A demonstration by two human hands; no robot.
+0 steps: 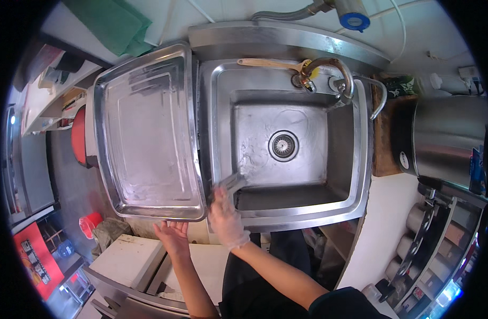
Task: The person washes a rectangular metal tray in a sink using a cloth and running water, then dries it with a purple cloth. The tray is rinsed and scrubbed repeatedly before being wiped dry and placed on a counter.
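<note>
My left hand (pixel 174 236) is bare, palm up, at the front edge of a large stainless steel tray (pixel 146 127). Its fingertips reach the tray's rim and seem to go under it; whether they bear any weight cannot be told. A clear plastic glove covers my right hand (pixel 227 221), between the tray's front right corner and the sink. That hand grips a flat object (pixel 232 183), motion-blurred, pointing over the left rim of the stainless steel sink (pixel 283 115). Its kind is unclear. The basin has wet marks and a round drain strainer (pixel 283 146).
A wooden-handled brush (pixel 269 63) lies behind the basin beside a curved faucet (pixel 327 63). Right of the sink stand a wooden board (pixel 391 135) and a large metal vessel (pixel 451 137). White lidded boxes (pixel 126 259) are at front left, near a red bucket (pixel 90 224).
</note>
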